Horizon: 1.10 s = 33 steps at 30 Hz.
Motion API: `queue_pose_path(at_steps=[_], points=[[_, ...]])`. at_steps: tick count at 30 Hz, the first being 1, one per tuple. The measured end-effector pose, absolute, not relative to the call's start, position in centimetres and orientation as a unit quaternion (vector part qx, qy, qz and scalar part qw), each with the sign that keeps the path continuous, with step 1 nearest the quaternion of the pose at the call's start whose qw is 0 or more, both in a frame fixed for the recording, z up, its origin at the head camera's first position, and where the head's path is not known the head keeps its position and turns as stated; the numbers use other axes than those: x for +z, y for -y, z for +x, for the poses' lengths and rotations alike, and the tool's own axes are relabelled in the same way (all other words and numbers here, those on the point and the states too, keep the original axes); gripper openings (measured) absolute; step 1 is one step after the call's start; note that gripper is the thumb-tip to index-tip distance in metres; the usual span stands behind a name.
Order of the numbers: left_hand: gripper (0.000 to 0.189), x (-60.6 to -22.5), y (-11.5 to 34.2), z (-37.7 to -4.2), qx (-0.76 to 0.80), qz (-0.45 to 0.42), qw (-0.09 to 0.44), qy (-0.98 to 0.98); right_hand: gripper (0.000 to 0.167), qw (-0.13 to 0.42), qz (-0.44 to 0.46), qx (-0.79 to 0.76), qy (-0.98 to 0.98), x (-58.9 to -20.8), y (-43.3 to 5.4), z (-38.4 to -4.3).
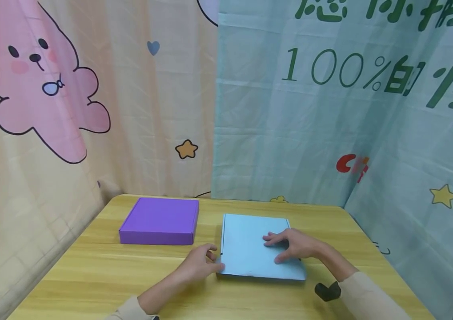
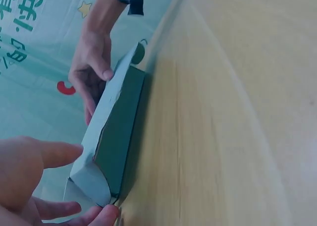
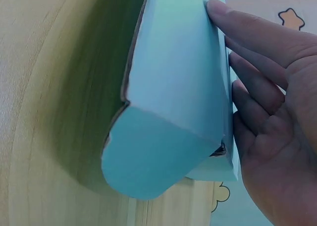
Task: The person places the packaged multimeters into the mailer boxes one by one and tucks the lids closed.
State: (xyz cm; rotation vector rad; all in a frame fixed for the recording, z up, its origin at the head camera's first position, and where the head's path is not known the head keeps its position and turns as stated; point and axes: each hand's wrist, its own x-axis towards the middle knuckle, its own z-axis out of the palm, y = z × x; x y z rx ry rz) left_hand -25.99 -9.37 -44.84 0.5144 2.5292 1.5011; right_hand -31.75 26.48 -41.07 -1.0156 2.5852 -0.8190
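Observation:
A flat light blue cardboard box [image 1: 250, 253] lies on the table. Its front flap [image 3: 171, 62] hangs out along the near edge, with a rounded side tab [image 3: 148, 151] sticking out at one end. My left hand [image 1: 197, 263] holds the front left corner, its thumb by the flap edge and its fingers curled at the side. Over the right part of the lid, my right hand [image 1: 296, 243] rests with spread fingers. In the right wrist view its index fingertip [image 3: 218, 9] touches the lid edge by the flap.
A closed purple box [image 1: 160, 220] sits at the back left of the wooden table [image 1: 102, 266]. Printed curtains [image 1: 162, 98] hang behind and beside the table. A dark strap piece [image 1: 327, 291] hangs by the right sleeve.

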Motion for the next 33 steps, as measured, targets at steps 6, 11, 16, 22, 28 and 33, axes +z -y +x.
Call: queue_pose_path(at_steps=[6,11,16,22,28,33], points=[[0.058,-45.13,9.06,-25.56,0.533,0.150,0.106,-0.826,0.052,0.134,-0.340,-0.293,-0.883,-41.08,-26.45,-31.80],[0.054,-45.58,9.02,-25.74,0.597,0.125,0.146,-0.779,0.050,0.137,-0.336,-0.299,-0.883,-41.13,-26.51,-31.84],[0.053,-45.66,9.10,-25.77,0.632,0.113,0.165,-0.749,0.051,0.136,-0.337,-0.299,-0.882,-41.12,-26.60,-31.87],[0.056,-45.55,9.28,-25.93,0.603,0.127,0.146,-0.774,0.052,0.137,-0.338,-0.300,-0.881,-40.95,-26.45,-31.77],[0.055,-45.50,9.32,-26.08,0.595,0.135,0.136,-0.780,0.052,0.127,-0.340,-0.294,-0.885,-41.01,-26.42,-31.77],[0.059,-44.83,9.43,-26.14,0.584,0.139,0.125,-0.790,0.051,0.095,-0.338,-0.290,-0.890,-41.23,-26.67,-31.40]])
